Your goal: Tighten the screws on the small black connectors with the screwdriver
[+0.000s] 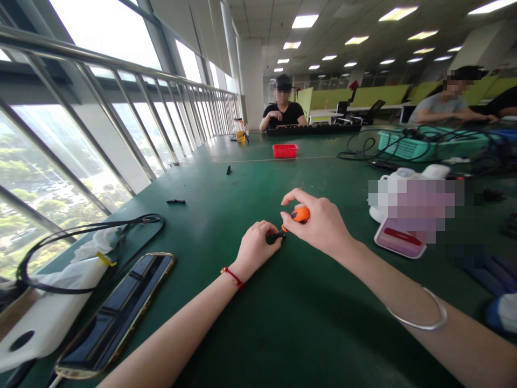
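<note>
My left hand (pixel 257 245) is closed on a small black part (pixel 275 237), low over the green table (pixel 218 237). In my right hand (pixel 319 221) is an orange and black screwdriver (pixel 300 215), held by its handle with the fingers curled round it. The tool slants down to the left, its lower end at the black part by my left fingertips. Where tip and part meet is too small to make out. Two more black pieces lie farther off to the left, a long one (pixel 176 201) and a short one (pixel 228 170).
A phone (pixel 117 312), a white power strip (pixel 60 307) and black cable lie at the left. Ahead stands a red tray (pixel 285 151). At the right are a teal basket (pixel 436 144) with cables and a pink case (pixel 399 237). Other people sit beyond.
</note>
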{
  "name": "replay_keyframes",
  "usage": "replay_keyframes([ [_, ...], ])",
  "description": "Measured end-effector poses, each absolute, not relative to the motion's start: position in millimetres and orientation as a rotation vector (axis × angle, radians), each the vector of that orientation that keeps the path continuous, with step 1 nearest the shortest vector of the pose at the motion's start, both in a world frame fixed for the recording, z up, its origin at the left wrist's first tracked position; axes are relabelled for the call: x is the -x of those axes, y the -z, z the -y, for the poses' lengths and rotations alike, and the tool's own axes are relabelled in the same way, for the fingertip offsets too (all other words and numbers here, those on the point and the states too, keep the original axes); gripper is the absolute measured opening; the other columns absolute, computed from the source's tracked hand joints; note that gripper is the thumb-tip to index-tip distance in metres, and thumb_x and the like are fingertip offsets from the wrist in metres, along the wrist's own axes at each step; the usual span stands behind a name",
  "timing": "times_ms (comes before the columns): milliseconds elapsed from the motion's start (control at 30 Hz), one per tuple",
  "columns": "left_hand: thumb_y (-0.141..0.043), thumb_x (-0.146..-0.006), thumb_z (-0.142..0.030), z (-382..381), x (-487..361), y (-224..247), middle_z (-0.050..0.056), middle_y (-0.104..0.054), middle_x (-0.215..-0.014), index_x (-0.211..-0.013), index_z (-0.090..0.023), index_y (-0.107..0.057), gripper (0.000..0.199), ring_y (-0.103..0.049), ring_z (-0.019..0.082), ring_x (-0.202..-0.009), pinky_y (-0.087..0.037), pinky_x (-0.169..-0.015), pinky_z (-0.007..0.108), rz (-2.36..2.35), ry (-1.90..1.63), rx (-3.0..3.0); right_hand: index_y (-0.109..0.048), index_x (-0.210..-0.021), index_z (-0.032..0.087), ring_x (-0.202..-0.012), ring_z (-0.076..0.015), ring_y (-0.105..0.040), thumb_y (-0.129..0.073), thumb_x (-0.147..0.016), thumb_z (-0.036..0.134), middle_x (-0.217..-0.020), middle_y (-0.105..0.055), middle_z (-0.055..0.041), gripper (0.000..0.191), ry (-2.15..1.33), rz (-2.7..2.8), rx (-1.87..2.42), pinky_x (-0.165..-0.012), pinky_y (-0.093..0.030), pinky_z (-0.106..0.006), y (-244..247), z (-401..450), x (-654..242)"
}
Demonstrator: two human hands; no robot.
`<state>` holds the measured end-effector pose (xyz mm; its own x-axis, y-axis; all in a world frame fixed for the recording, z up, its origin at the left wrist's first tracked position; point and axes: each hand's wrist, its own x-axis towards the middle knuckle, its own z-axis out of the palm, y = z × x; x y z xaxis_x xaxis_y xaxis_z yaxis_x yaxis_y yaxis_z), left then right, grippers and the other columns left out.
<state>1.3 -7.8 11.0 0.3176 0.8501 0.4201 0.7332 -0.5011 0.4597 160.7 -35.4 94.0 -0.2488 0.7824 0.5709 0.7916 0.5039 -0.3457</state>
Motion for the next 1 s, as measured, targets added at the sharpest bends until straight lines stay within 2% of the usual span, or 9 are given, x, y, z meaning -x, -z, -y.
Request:
replay_keyframes([
  [167, -0.056, -0.078, -0.026, 6.8, -0.9, -11.9, 0.002, -0.06, -0.076, -0.073, -0.017, -0.056, 0.01, -0.056, 0.017, -0.074, -0.046, -0.07, 0.03, -1.419, -0.952, -2.379, -0.051, -0.099, 0.023, -0.05, -0.0123, -0.051, -0.051, -0.076, 0.034, -0.057, -0.055, 0.0047, 0.026, -0.055, 2.059, 1.272, -0.049, -0.034, -0.021, -97.8, 37.3, -161.5],
  [300, -0.057, -0.076, -0.023, 5.8, -1.0, -11.1, 0.002, -0.059, -0.075, -0.071, -0.017, -0.055, 0.009, -0.056, 0.017, -0.073, -0.045, -0.067, 0.029, -1.433, -0.933, -2.362, -0.045, -0.109, 0.021, -0.056, -0.0126, -0.052, -0.054, -0.071, 0.033, -0.071, -0.058, 0.0017, 0.041, -0.029, 2.061, 1.219, -0.048, -0.034, -0.021, -96.9, 38.3, -160.4],
  [367, -0.057, -0.077, -0.024, 5.1, -1.0, -9.3, 0.002, -0.059, -0.074, -0.072, -0.016, -0.055, 0.009, -0.056, 0.017, -0.072, -0.045, -0.067, 0.029, -1.438, -0.946, -2.351, -0.047, -0.107, 0.02, -0.055, -0.0128, -0.052, -0.053, -0.074, 0.038, -0.069, -0.057, 0.0015, 0.038, -0.018, 2.064, 1.223, -0.048, -0.034, -0.021, -94.9, 38.4, -159.1],
  [433, -0.056, -0.077, -0.025, 4.3, -0.7, -7.3, 0.002, -0.06, -0.075, -0.074, -0.016, -0.056, 0.009, -0.056, 0.017, -0.073, -0.046, -0.068, 0.029, -1.438, -0.958, -2.346, -0.051, -0.098, 0.02, -0.048, -0.0122, -0.049, -0.05, -0.077, 0.043, -0.058, -0.053, 0.0036, 0.031, -0.028, 2.069, 1.245, -0.046, -0.032, -0.021, -92.6, 38.5, -157.6],
  [533, -0.056, -0.078, -0.024, 3.5, -0.2, -6.1, 0.003, -0.062, -0.079, -0.077, -0.016, -0.057, 0.008, -0.057, 0.018, -0.076, -0.046, -0.071, 0.03, -1.419, -0.955, -2.354, -0.054, -0.087, 0.021, -0.044, -0.0109, -0.047, -0.046, -0.082, 0.042, -0.05, -0.048, 0.0053, 0.023, -0.092, 2.075, 1.225, -0.045, -0.031, -0.021, -90.3, 39.0, -155.7],
  [600, -0.056, -0.078, -0.024, 3.6, 0.0, -6.9, 0.003, -0.062, -0.08, -0.078, -0.016, -0.057, 0.008, -0.057, 0.018, -0.077, -0.046, -0.072, 0.03, -1.409, -0.95, -2.362, -0.052, -0.091, 0.021, -0.046, -0.011, -0.048, -0.047, -0.08, 0.039, -0.053, -0.051, 0.0048, 0.021, -0.089, 2.063, 1.191, -0.046, -0.033, -0.021, -89.9, 39.7, -154.9],
  [733, -0.054, -0.079, -0.024, 4.3, -0.5, -8.5, 0.004, -0.06, -0.077, -0.075, -0.016, -0.056, 0.009, -0.056, 0.017, -0.074, -0.046, -0.069, 0.03, -1.44, -0.931, -2.37, -0.047, -0.102, 0.019, -0.051, -0.0118, -0.05, -0.054, -0.072, 0.037, -0.067, -0.057, 0.0018, 0.036, 0.033, 2.008, 1.189, -0.047, -0.034, -0.021, -91.3, 41.2, -154.1],
  [900, -0.055, -0.079, -0.023, 2.6, -0.4, -5.7, 0.004, -0.061, -0.078, -0.077, -0.016, -0.057, 0.007, -0.057, 0.018, -0.076, -0.047, -0.073, 0.031, -1.426, -0.943, -2.376, -0.051, -0.091, 0.02, -0.044, -0.0115, -0.047, -0.048, -0.079, 0.044, -0.05, -0.049, 0.0055, 0.026, 0.009, 2.004, 1.267, -0.046, -0.032, -0.021, -90.2, 40.2, -153.9],
  [1000, -0.056, -0.079, -0.024, 2.4, -0.2, -5.4, 0.004, -0.062, -0.081, -0.079, -0.016, -0.058, 0.008, -0.057, 0.018, -0.08, -0.047, -0.076, 0.032, -1.408, -0.941, -2.38, -0.051, -0.089, 0.021, -0.045, -0.0109, -0.048, -0.047, -0.081, 0.041, -0.052, -0.051, 0.0051, 0.022, 0.0, 2.004, 1.217, -0.047, -0.033, -0.021, -88.4, 39.0, -154.3],
])
